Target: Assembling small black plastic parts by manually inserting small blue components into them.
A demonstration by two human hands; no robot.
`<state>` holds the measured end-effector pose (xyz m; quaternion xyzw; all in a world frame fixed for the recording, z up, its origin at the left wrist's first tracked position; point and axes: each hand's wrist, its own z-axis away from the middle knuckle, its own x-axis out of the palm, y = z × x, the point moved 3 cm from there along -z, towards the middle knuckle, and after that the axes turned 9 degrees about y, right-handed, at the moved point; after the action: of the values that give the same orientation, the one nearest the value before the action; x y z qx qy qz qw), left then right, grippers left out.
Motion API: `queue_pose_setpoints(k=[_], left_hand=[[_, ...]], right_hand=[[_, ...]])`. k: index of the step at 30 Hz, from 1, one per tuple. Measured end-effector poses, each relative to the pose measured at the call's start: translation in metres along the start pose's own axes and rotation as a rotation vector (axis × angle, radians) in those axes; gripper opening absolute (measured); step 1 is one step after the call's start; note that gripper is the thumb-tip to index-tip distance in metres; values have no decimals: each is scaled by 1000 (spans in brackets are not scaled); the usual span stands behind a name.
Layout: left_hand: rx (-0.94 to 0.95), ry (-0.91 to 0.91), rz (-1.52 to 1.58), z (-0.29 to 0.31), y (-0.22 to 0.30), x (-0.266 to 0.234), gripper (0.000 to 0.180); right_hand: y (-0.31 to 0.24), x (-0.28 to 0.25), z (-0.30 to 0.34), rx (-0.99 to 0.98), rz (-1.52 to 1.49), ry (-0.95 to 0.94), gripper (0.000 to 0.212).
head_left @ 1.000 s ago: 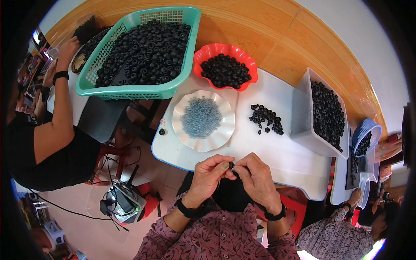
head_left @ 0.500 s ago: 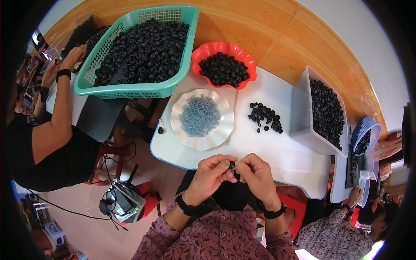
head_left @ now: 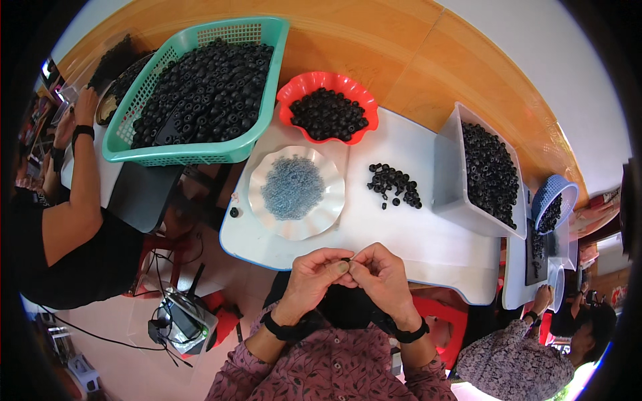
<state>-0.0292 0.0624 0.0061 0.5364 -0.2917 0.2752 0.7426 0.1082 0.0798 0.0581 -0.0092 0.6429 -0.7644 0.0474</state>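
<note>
My left hand (head_left: 309,282) and my right hand (head_left: 381,281) meet just off the table's near edge, fingertips pressed together. Between them a small black round part (head_left: 346,259) shows only in part; the fingers cover the rest. Both hands are closed around it. Whether the right fingertips also pinch a small see-through piece cannot be made out. Beyond my hands, a white scalloped plate (head_left: 332,208) holds many tiny see-through bluish pieces (head_left: 292,187). To its right lies a loose group of black round parts (head_left: 394,184).
A green basket (head_left: 184,159) and a red wavy bowl (head_left: 366,100), both filled with black parts, stand at the back of the white table (head_left: 428,257). A translucent bin (head_left: 449,180) of black parts is at right. Co-workers sit left (head_left: 73,234) and right (head_left: 515,364).
My hands have drawn closer together, and the black part is now more covered by my fingers. The whole view has shifted slightly, so the table items appear lower and farther left.
</note>
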Motion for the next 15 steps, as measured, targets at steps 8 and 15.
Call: queue_pose_setpoints(k=[8, 15], left_hand=[[26, 38, -51, -9, -7, -8, 23], [11, 85, -14, -15, -11, -15, 22]], right_hand=[[0, -34, -33, -237, 533, 137, 8], [11, -59, -85, -462, 855, 305, 6]])
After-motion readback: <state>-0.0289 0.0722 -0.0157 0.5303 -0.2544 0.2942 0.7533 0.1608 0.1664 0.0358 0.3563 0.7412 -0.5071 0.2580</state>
